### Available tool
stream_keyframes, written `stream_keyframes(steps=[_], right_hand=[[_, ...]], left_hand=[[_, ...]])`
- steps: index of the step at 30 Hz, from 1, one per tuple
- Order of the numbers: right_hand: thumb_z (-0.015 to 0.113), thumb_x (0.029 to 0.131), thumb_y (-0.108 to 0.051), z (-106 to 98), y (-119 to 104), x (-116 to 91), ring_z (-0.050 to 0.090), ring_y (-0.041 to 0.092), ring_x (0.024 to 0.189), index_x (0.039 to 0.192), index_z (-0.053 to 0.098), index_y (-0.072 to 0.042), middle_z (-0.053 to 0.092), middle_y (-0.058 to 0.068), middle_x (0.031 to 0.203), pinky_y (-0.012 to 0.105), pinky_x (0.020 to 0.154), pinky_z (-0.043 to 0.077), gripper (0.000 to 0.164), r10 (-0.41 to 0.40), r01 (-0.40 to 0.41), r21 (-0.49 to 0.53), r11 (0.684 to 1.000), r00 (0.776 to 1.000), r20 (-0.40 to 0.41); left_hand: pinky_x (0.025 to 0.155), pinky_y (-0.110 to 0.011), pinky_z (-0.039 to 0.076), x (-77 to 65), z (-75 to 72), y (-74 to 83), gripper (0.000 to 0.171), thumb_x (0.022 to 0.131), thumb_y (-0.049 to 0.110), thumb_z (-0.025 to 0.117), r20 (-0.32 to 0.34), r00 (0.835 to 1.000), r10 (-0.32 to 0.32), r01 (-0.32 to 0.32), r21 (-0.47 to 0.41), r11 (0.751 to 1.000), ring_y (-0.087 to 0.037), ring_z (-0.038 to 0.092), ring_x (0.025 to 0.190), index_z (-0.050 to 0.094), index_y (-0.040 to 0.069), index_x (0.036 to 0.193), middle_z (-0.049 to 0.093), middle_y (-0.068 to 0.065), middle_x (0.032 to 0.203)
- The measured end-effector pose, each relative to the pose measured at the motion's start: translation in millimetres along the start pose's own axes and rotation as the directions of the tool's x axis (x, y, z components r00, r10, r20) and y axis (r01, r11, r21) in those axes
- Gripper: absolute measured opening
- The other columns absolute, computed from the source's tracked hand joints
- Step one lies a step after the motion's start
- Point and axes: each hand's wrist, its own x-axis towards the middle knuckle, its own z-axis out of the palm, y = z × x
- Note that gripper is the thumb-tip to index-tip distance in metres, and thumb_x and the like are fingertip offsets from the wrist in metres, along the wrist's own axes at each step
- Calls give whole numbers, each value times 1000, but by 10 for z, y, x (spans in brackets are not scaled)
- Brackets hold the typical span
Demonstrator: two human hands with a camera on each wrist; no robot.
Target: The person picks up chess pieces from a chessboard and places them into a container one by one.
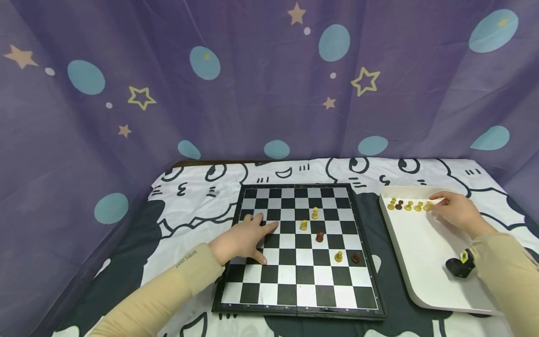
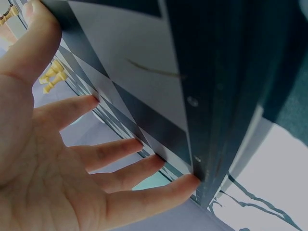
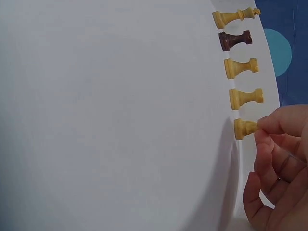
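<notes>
In the head view my left hand (image 1: 244,238) rests on the left side of a black-and-white chessboard (image 1: 287,257). Its fingers are spread, with the fingertips at the board's surface in the left wrist view, and it holds nothing. At the back of a white tray (image 1: 429,252), my right hand (image 1: 458,213) pinches the top of a yellow chess piece (image 3: 244,129) between thumb and finger. That piece's top is hidden by the fingertips. It stands at the end of a row with two yellow rooks (image 3: 240,68), a dark rook (image 3: 234,40) and a yellow king (image 3: 231,18).
Yellow pieces (image 1: 315,213) and dark pieces (image 1: 320,237) stand on the right half of the board. Under board and tray lies a cartoon-print cloth (image 1: 193,201). A purple curtain (image 1: 261,103) hangs behind. A black device (image 1: 461,265) sits by the right wrist, over the tray.
</notes>
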Motion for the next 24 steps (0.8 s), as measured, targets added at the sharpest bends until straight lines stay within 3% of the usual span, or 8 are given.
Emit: stream_keyframes(steps=[8, 15, 24], right_hand=[[60, 87, -17, -73, -27, -38, 56, 16, 71, 117, 53, 11, 65, 24, 88, 28, 63, 38, 41, -8, 8, -15, 1000, 1000, 3], [62, 88, -18, -99, -105, -64, 52, 12, 68, 115, 55, 10, 66, 14, 82, 25, 60, 39, 39, -46, 46, -13, 999, 999, -29], [61, 89, -17, -111, -296, -94, 51, 8, 68, 113, 59, 7, 68, 13, 83, 26, 59, 39, 34, -105, 104, -21, 994, 994, -43]], left_hand=[[95, -49, 44, 6, -13, 0, 94, 66, 47, 81, -5, 1000, 2, -2, -5, 1000, -39, 40, 122, 39, 21, 146, 37, -21, 142], [97, -49, 43, 1, -8, 1, 94, 66, 46, 81, 0, 1000, 2, -2, -7, 1000, -40, 39, 124, 39, 21, 146, 37, -21, 142], [97, -49, 43, 1, -2, 3, 94, 66, 47, 80, 2, 1000, -2, 2, -4, 1000, -40, 39, 125, 38, 22, 147, 36, -21, 143]])
